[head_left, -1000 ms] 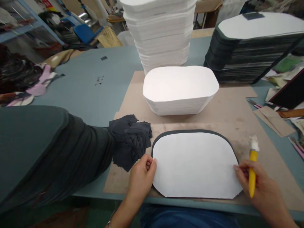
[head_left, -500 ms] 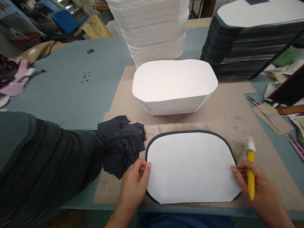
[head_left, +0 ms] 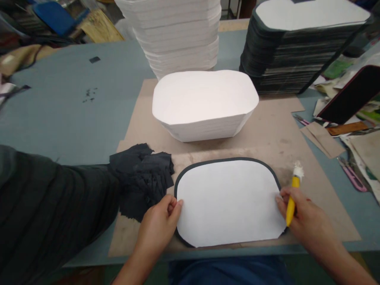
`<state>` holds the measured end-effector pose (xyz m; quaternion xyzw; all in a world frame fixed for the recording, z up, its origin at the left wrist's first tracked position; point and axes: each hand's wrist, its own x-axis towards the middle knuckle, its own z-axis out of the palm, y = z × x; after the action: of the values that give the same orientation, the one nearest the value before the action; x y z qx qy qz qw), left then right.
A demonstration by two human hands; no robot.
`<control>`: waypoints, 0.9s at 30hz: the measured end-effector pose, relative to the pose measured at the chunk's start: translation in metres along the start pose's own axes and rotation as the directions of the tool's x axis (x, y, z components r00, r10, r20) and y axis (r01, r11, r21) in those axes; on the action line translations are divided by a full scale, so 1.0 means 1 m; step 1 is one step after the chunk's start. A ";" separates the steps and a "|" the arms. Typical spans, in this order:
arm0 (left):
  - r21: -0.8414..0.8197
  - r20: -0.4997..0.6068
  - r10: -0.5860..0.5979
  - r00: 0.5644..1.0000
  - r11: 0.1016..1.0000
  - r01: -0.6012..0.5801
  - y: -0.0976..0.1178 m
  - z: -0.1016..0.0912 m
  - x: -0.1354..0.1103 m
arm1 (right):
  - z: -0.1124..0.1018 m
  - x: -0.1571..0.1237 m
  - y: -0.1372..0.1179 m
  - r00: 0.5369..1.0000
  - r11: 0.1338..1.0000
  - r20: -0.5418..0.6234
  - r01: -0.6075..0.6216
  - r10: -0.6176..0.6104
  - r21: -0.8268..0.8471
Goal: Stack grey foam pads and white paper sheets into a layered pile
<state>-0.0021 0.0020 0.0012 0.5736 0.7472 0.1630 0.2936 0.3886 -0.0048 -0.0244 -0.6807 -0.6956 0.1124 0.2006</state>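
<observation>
A white sheet with rounded corners (head_left: 230,204) lies on a slightly larger black piece (head_left: 242,159), whose rim shows along the top and sides. My left hand (head_left: 160,221) is closed, thumb and fingers pinching the left edge of these two layers. At the opposite edge, my right hand (head_left: 307,217) has its thumb and fingertips against the sheet. That same hand grips a yellow-handled brush (head_left: 292,204), its whitish bristles pointing away from me. Left of the sheet, a heap of black fabric pieces (head_left: 142,180) lies close to my left hand.
Behind the sheet stands a stack of white sheets (head_left: 204,97), with a taller white stack (head_left: 181,35) beyond. A black stack (head_left: 279,59) rises at back right. Brown cardboard (head_left: 314,190) covers part of the table. Pink-handled snips (head_left: 352,176) and a dark phone-like slab (head_left: 350,95) are at right.
The view has turned a little, so most things sit further left in the picture. The brush leans more in my right hand. Both hands stay at the sheet's edges.
</observation>
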 end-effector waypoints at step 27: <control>-0.028 -0.019 0.089 0.996 0.996 -0.090 0.012 0.001 0.003 | -0.028 0.011 -0.007 0.988 0.976 0.104 -0.094 0.117 -0.198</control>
<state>0.0074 0.0080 0.0072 0.6006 0.7208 0.1921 0.2877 0.3949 0.0021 0.0048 -0.7252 -0.6764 0.0944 0.0871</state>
